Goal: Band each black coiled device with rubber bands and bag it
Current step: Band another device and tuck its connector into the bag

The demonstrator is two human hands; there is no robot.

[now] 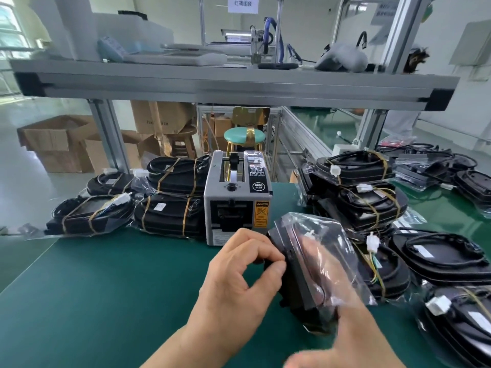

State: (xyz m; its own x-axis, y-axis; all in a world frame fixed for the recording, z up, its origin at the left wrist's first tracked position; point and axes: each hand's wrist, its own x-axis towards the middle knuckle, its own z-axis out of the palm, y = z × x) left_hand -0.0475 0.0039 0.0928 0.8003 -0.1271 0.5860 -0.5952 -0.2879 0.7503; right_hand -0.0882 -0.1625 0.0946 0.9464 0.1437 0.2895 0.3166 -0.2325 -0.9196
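A black coiled device (300, 282) stands on edge above the green mat, partly inside a clear plastic bag (318, 235). My left hand (239, 282) pinches the device's left edge between thumb and forefinger. My right hand (342, 322) reaches into the bag from below; its fingers show through the plastic against the device's far face, blurred. Whether they grip it is unclear.
A grey tape dispenser (236, 200) stands just behind my hands. Banded, bagged devices (164, 197) are stacked to its left, and more devices (372, 192) are piled on the right. An aluminium shelf (233, 83) crosses overhead. Bare green mat (106, 288) lies at the front left.
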